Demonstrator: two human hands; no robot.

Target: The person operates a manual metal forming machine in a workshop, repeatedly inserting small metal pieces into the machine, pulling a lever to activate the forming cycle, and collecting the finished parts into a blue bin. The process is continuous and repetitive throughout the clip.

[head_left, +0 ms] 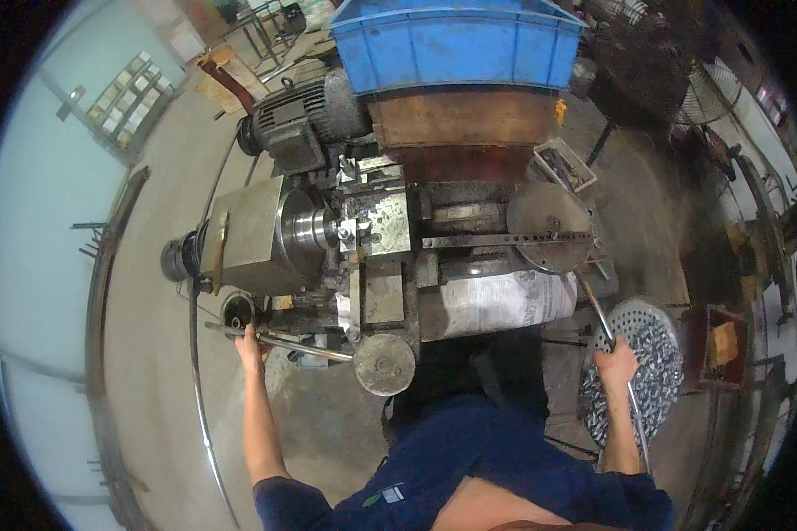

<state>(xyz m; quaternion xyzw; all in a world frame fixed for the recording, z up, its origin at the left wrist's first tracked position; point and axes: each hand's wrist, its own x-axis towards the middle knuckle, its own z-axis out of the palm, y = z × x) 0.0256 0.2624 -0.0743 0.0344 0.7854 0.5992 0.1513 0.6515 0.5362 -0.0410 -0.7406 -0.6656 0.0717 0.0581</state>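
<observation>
My left hand (pixel 251 345) is closed round a metal lever bar (pixel 303 347), which runs to a round metal disc (pixel 384 365) at the front of a small lathe. On the right, my right hand (pixel 617 363) grips a long steel lever (pixel 596 305) that slopes down from under a larger round plate (pixel 551 228). A perforated flat bar (pixel 483 241) reaches from that plate toward the slide (pixel 388 223). Left of the slide sits the headstock (pixel 250 237) with its bright spindle nose (pixel 308 228). Whether a workpiece is in it, I cannot tell.
A blue crate (pixel 456 49) rests above a rusty box behind the lathe. An electric motor (pixel 303 119) stands at back left. Beside my right hand is a perforated round basket (pixel 644 314) full of small metal parts. A white sack (pixel 505 303) lies across the lathe's front.
</observation>
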